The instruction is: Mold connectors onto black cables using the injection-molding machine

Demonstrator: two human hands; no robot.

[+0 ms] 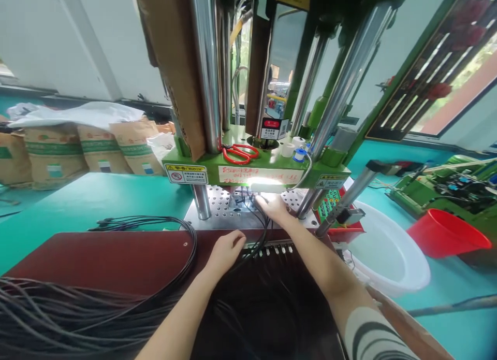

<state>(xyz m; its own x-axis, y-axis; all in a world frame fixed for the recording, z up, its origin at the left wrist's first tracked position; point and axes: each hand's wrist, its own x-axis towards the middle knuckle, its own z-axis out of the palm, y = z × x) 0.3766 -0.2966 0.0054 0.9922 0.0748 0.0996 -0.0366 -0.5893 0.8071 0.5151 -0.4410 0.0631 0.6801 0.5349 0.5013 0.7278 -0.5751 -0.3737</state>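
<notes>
My right hand (274, 209) reaches under the green press plate (279, 166), its fingers closed at the black cables (266, 226) beside the metal mould (241, 202). Bright light partly washes out the fingertips. The cables run from the mould over the front edge of the perforated steel plate (221, 215). Lower and to the left, my left hand (229, 248) is closed with curled fingers, close to the cables. Whatever may be inside those fingers is hidden. Below the press edge, a row of metal connectors (275, 250) sits between my forearms.
Red-handled scissors (240, 154) and white spools (288, 150) lie on the press plate. A bundle of dark cables (58, 313) covers the left of the brown table (116, 256). Steel columns (205, 75) flank the work area. A white tub (392, 251) and red bucket (446, 233) stand right.
</notes>
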